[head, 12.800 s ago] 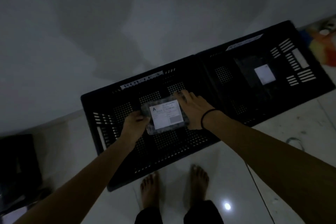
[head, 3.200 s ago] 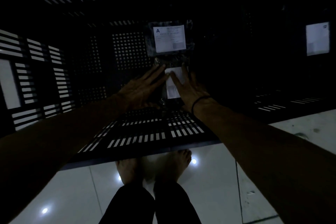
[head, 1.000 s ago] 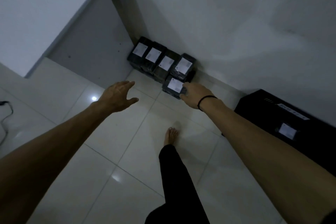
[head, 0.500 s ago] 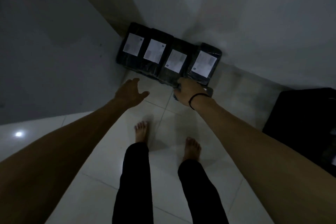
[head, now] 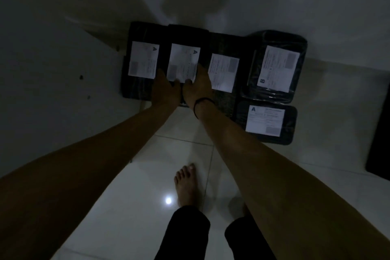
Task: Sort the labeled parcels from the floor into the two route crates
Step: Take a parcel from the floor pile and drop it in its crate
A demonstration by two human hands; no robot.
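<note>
Several black parcels with white labels lie in a row on the floor against the wall. Both hands are on the second parcel from the left (head: 185, 57), whose label shows an A. My left hand (head: 165, 91) grips its near left edge and my right hand (head: 199, 86) grips its near right side. To its left lies another A parcel (head: 143, 61). To its right lie a parcel with an unreadable label (head: 223, 72) and a B parcel (head: 278, 67). One more A parcel (head: 267, 121) lies nearer, at the right.
A dark edge of a crate (head: 379, 143) shows at the far right. White walls meet in a corner behind the parcels. My bare feet (head: 186, 183) stand on the glossy tiled floor (head: 137, 207) just in front of the row.
I have leaned in closer to the parcels. My right hand moved left off the near right parcel, and both hands closed on the second parcel from the left.
</note>
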